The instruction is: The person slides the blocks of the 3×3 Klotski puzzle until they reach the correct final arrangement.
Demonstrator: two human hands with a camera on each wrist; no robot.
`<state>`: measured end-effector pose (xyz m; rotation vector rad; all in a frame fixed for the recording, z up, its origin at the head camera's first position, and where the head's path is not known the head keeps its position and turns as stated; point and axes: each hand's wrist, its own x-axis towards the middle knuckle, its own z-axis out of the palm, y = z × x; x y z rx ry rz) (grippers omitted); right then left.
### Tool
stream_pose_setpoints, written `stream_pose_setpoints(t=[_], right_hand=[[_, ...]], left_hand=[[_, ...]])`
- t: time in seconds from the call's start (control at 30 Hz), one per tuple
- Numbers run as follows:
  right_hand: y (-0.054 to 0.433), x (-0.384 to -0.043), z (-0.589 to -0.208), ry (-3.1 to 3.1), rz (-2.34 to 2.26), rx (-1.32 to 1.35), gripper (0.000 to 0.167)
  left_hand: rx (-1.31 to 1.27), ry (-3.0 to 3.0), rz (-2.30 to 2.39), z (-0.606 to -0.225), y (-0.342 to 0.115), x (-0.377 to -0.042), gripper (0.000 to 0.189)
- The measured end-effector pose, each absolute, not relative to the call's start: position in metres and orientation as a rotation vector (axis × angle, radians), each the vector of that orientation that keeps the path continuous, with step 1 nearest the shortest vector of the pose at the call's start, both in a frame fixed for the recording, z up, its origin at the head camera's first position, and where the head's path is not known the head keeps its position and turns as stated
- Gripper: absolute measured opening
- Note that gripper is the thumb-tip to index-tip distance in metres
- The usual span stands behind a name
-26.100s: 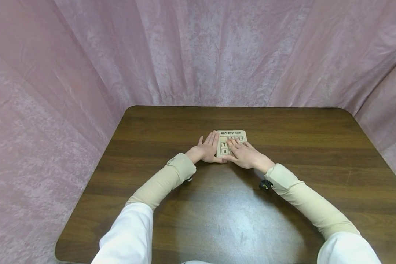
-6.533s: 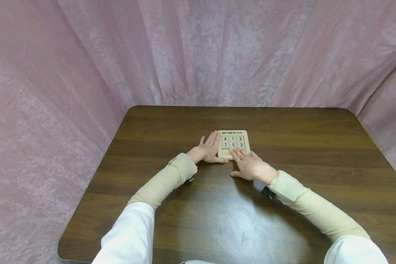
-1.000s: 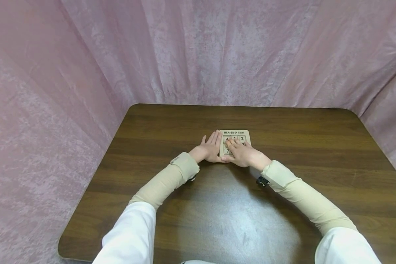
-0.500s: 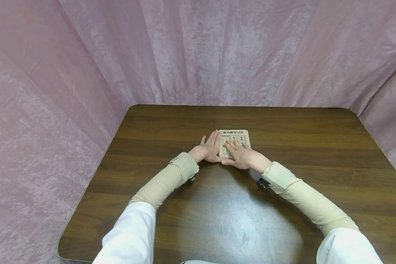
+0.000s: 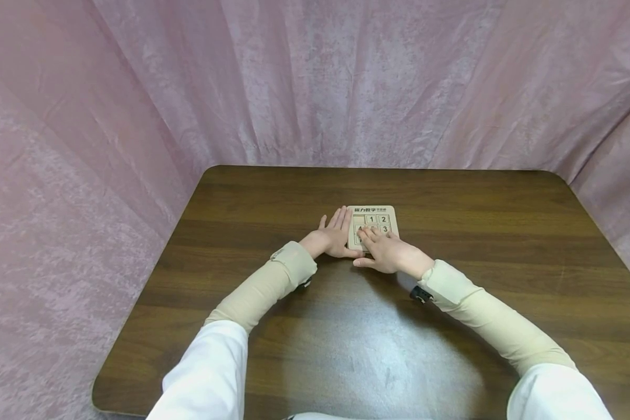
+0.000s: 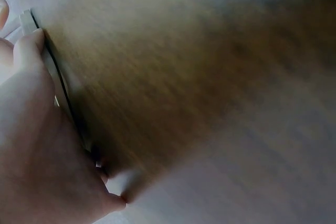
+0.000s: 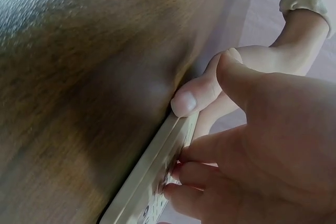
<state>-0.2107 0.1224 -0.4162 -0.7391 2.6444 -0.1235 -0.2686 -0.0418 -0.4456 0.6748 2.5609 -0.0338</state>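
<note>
A pale wooden number slide puzzle (image 5: 371, 210) lies flat near the table's middle. Its upper-left slot is bare; tiles 1 (image 5: 371, 219) and 2 (image 5: 383, 219) fill the rest of the top row. In the second row are tile 4 (image 5: 359, 228) and tile 3 (image 5: 385, 228), with a partly covered tile between. My left hand (image 5: 333, 238) rests along the frame's left side, fingers straight, thumb at the near edge. My right hand (image 5: 391, 252) touches the tiles from the near right with extended fingertips, hiding most of the bottom row. Its thumb stays off the puzzle.
The dark wooden table (image 5: 273, 204) has rounded corners. Pink curtains (image 5: 325, 87) hang behind it and to the sides. Both forearms wear beige sleeves, and a black wrist device (image 5: 421, 294) shows under the right one.
Tile 4 has slid from the upper-left slot down to the second row, and the right hand has drawn nearer with it. Tile 7 sits lower than 6.5 s ago. The left hand stays put.
</note>
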Motion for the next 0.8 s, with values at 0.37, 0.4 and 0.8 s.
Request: stream_pose_setpoints(t=[0.37, 0.4, 0.8], right_hand=[[0.1218, -0.2102, -0.4212, 2.669, -0.096, -0.762, 0.081], [0.1222, -0.2107, -0.4212, 2.669, -0.098, -0.766, 0.081], [0.1286, -0.2178, -0.416, 2.627, -0.124, -0.752, 0.079]], left_hand=[[0.664, 2.563, -0.017, -0.4459, -0.0421, -0.269, 0.116], [0.661, 2.563, -0.014, -0.4457, -0.0423, -0.2689, 0.115], [0.662, 2.563, -0.029, -0.4458, -0.0424, -0.2672, 0.112]])
